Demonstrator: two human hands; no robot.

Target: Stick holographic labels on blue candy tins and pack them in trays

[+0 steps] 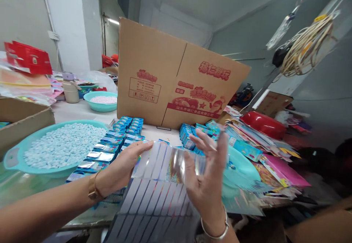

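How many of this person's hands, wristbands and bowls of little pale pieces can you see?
Hands: 2 (left hand, right hand)
Wristbands: 2 (gold band, silver bangle)
Bowls of pale pieces: 2 (large bowl, small bowl)
Total: 6

Glossy sheet (155, 198), matt cardboard box (176, 75)
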